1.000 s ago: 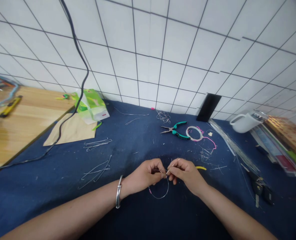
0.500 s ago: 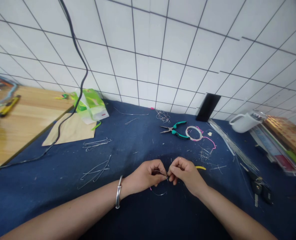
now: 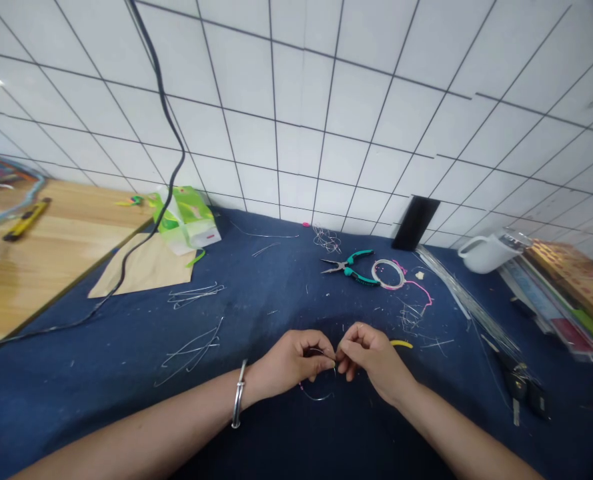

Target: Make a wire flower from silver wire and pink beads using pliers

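My left hand (image 3: 301,357) pinches a thin wire (image 3: 319,399) between thumb and forefinger. Part of the wire curves out below the fingers, with a tiny pink bit on it. Just to the right, my right hand (image 3: 369,353) is closed in a pinch, its fingertips almost meeting those of the left. Whatever lies in the right fingertips is too small to make out. A yellow curved piece (image 3: 401,344) pokes out beside the right wrist. Past the hands lie pliers with teal handles (image 3: 362,281), jaws pointing left, and a clear ring-shaped spool (image 3: 388,261) with pink thread.
Bent wires (image 3: 191,350) lie on the blue cloth at left, near a green and white packet (image 3: 189,220). A black cable (image 3: 161,87) hangs across the left side. A bundle of straight wires (image 3: 469,307), keys (image 3: 516,393) and a white mug (image 3: 486,255) are at right.
The whole scene sits slightly lower in the picture as the head view shifts. Both hands keep nearly the same pinching pose, with a slightly different fingertip position around the wire.
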Action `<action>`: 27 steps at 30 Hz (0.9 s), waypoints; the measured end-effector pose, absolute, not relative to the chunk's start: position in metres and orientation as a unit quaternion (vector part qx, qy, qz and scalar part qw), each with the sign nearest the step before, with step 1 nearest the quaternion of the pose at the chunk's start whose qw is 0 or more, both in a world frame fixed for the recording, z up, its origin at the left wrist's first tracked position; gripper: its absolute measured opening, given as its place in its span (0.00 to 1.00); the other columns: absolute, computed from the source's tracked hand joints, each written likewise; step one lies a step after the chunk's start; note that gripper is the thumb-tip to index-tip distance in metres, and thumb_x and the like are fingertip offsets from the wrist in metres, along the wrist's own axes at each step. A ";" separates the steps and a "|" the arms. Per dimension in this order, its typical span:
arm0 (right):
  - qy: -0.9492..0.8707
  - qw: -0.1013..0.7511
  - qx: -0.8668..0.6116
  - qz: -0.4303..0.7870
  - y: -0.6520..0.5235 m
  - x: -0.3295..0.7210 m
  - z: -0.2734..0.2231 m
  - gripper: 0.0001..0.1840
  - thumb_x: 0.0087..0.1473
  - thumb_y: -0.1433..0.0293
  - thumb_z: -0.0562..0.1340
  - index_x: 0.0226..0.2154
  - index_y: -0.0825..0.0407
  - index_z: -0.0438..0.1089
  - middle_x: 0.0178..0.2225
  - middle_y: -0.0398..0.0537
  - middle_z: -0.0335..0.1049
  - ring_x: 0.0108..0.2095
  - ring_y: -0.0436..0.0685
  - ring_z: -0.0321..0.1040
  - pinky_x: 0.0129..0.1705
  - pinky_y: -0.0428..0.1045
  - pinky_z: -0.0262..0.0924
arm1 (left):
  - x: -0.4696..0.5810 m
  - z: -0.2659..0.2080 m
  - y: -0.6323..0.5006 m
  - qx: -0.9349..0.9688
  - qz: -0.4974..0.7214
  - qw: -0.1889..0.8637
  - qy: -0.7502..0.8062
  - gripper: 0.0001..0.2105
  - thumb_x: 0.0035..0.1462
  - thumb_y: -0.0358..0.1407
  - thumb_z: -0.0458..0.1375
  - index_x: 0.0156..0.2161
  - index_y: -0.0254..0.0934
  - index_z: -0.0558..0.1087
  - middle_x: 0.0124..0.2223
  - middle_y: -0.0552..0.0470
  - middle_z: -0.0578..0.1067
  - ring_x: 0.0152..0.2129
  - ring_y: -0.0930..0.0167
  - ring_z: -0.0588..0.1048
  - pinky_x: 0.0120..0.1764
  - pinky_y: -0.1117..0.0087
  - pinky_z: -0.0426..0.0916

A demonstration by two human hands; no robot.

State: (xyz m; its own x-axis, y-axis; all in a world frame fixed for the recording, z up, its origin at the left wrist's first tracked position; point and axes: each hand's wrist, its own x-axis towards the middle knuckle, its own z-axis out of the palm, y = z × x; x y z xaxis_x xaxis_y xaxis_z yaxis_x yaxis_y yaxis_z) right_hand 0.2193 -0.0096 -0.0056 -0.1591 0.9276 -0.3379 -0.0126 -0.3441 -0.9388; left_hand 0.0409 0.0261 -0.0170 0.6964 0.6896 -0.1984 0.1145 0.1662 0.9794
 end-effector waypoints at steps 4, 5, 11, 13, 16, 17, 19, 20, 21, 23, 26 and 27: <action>-0.430 0.376 -0.528 0.629 -0.010 0.220 -0.005 0.06 0.48 0.67 0.58 0.27 0.53 0.62 0.24 0.43 0.68 0.22 0.49 0.66 0.21 0.44 0.59 | 0.041 -0.016 0.026 0.611 0.208 0.688 0.333 0.05 0.51 0.34 0.56 0.31 0.33 0.69 0.25 0.56 0.68 0.18 0.79 0.65 0.20 0.78 0.59; -0.429 0.375 -0.527 0.630 -0.010 0.220 -0.005 0.06 0.49 0.68 0.58 0.27 0.53 0.62 0.24 0.43 0.68 0.22 0.49 0.66 0.21 0.44 0.59 | 0.041 -0.016 0.026 0.612 0.207 0.686 0.333 0.05 0.51 0.34 0.55 0.31 0.33 0.69 0.25 0.56 0.68 0.18 0.79 0.65 0.20 0.78 0.59; -0.435 0.374 -0.523 0.630 -0.010 0.220 -0.005 0.04 0.49 0.69 0.58 0.27 0.54 0.62 0.25 0.43 0.68 0.23 0.49 0.66 0.22 0.45 0.60 | 0.040 -0.015 0.028 0.615 0.208 0.690 0.320 0.06 0.52 0.34 0.55 0.32 0.32 0.69 0.25 0.56 0.68 0.18 0.78 0.66 0.21 0.77 0.59; -0.437 0.375 -0.524 0.628 -0.010 0.220 -0.005 0.04 0.49 0.70 0.58 0.27 0.54 0.62 0.25 0.43 0.68 0.23 0.49 0.66 0.22 0.45 0.59 | 0.039 -0.015 0.028 0.614 0.208 0.693 0.315 0.06 0.52 0.34 0.54 0.32 0.32 0.69 0.25 0.56 0.68 0.19 0.78 0.66 0.22 0.77 0.58; -0.437 0.378 -0.524 0.626 -0.011 0.220 -0.006 0.04 0.49 0.69 0.58 0.27 0.54 0.62 0.25 0.43 0.68 0.23 0.50 0.66 0.22 0.45 0.59 | 0.039 -0.014 0.028 0.616 0.205 0.694 0.311 0.06 0.53 0.34 0.54 0.32 0.32 0.69 0.25 0.56 0.68 0.19 0.78 0.66 0.22 0.77 0.58; -0.437 0.379 -0.524 0.625 -0.011 0.220 -0.006 0.04 0.49 0.69 0.58 0.27 0.54 0.62 0.25 0.43 0.68 0.23 0.49 0.66 0.22 0.45 0.59 | 0.039 -0.014 0.028 0.617 0.204 0.694 0.311 0.06 0.53 0.34 0.54 0.33 0.32 0.69 0.25 0.56 0.68 0.19 0.78 0.66 0.22 0.77 0.58; -0.438 0.381 -0.521 0.626 -0.010 0.220 -0.006 0.04 0.49 0.69 0.58 0.27 0.54 0.62 0.25 0.43 0.68 0.23 0.49 0.66 0.22 0.45 0.59 | 0.039 -0.015 0.028 0.615 0.204 0.695 0.312 0.06 0.53 0.34 0.54 0.32 0.32 0.68 0.24 0.56 0.68 0.19 0.78 0.66 0.22 0.77 0.58; -0.438 0.384 -0.520 0.625 -0.010 0.220 -0.006 0.04 0.49 0.69 0.58 0.27 0.54 0.62 0.25 0.43 0.68 0.23 0.50 0.66 0.22 0.45 0.59 | 0.039 -0.015 0.028 0.614 0.205 0.695 0.314 0.06 0.53 0.34 0.54 0.32 0.32 0.68 0.24 0.56 0.68 0.19 0.78 0.66 0.22 0.77 0.58; -0.438 0.386 -0.517 0.626 -0.010 0.220 -0.006 0.04 0.50 0.69 0.58 0.27 0.54 0.62 0.25 0.43 0.68 0.23 0.50 0.66 0.22 0.45 0.59 | 0.039 -0.015 0.028 0.613 0.205 0.695 0.315 0.06 0.53 0.35 0.54 0.32 0.32 0.68 0.24 0.56 0.68 0.19 0.78 0.66 0.22 0.77 0.58; -0.440 0.391 -0.512 0.626 -0.010 0.220 -0.005 0.04 0.50 0.70 0.58 0.27 0.54 0.62 0.25 0.43 0.68 0.23 0.50 0.66 0.22 0.45 0.59 | 0.040 -0.014 0.029 0.610 0.205 0.697 0.317 0.06 0.52 0.35 0.55 0.32 0.32 0.68 0.25 0.56 0.68 0.19 0.78 0.66 0.22 0.77 0.58; -0.448 0.393 -0.504 0.625 -0.011 0.220 -0.005 0.04 0.50 0.70 0.58 0.27 0.54 0.62 0.25 0.43 0.68 0.23 0.49 0.66 0.22 0.45 0.59 | 0.040 -0.010 0.028 0.601 0.206 0.705 0.314 0.05 0.51 0.34 0.55 0.31 0.32 0.68 0.25 0.56 0.68 0.19 0.78 0.66 0.22 0.77 0.59; -0.452 0.392 -0.502 0.625 -0.011 0.220 -0.005 0.04 0.50 0.70 0.58 0.27 0.54 0.62 0.25 0.43 0.68 0.23 0.49 0.66 0.22 0.45 0.59 | 0.040 -0.009 0.028 0.598 0.207 0.709 0.312 0.05 0.51 0.33 0.56 0.30 0.32 0.68 0.25 0.56 0.68 0.19 0.78 0.66 0.22 0.77 0.59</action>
State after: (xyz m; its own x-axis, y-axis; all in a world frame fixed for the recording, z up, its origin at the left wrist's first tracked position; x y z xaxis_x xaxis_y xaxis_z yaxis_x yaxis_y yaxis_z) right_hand 0.2198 -0.0108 -0.0046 -0.1887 0.9433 -0.2732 -0.0366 -0.2847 -0.9579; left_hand 0.0400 0.0281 -0.0088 0.7195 0.6665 -0.1953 0.0803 0.1995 0.9766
